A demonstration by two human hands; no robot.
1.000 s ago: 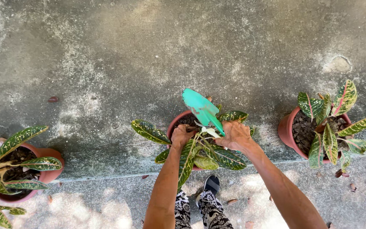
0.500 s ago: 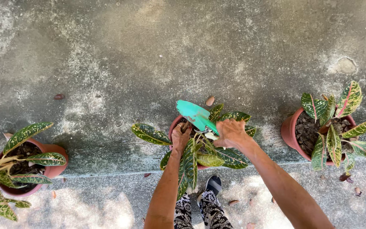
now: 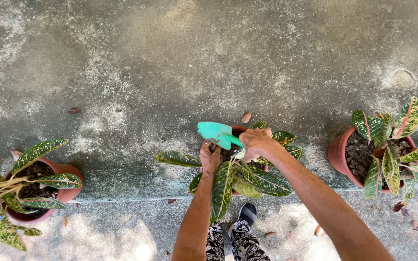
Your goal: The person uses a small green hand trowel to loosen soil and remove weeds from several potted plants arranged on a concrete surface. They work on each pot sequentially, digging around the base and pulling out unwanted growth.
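Your right hand grips the green trowel, now lowered over the middle pot by the ledge's edge; your left hand has closed on the pot's rim.

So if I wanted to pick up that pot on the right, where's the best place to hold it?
Probably by the terracotta pot rim or wall on its bare left side, coming from the left. The leaves crowd the top and right, so a hold there would crush them.
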